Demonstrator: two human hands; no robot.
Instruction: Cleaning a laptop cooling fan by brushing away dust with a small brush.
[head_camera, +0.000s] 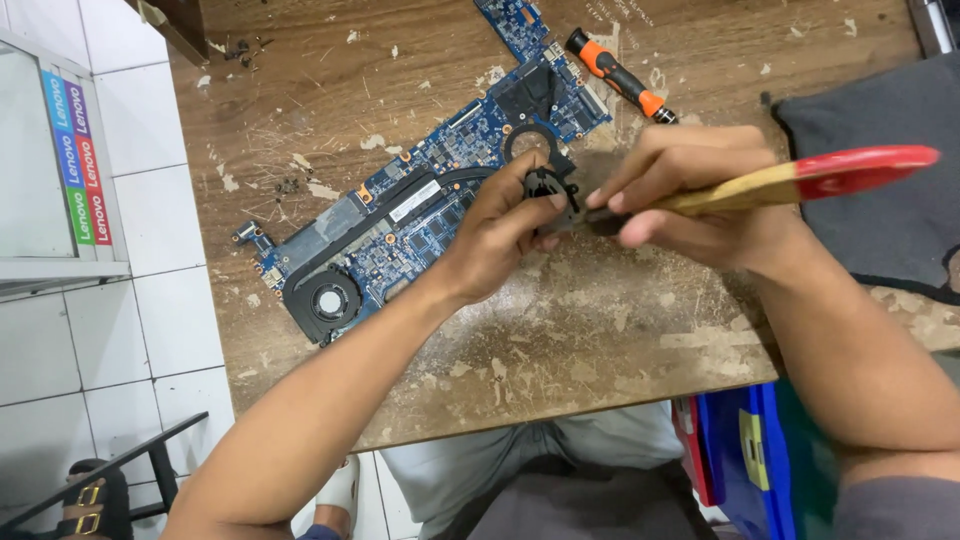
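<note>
Left hand (505, 225) is pinching a small black cooling fan (553, 190) just above the surface (560, 340), right beside the laptop motherboard (420, 210) at its 9 o'clock. Right hand (690, 195) is closed around a wooden brush with a red-tipped handle (800, 180); its long axis runs 3 to 9 o'clock, bristle end touching the fan. Fan looks dusty black, roughly round. 1 orange screwdriver (620, 75) lies at 12 o'clock.

The brush (800, 182) head is hidden behind the right hand (690, 195), and fingers cover most of the small black fan (553, 190).
</note>
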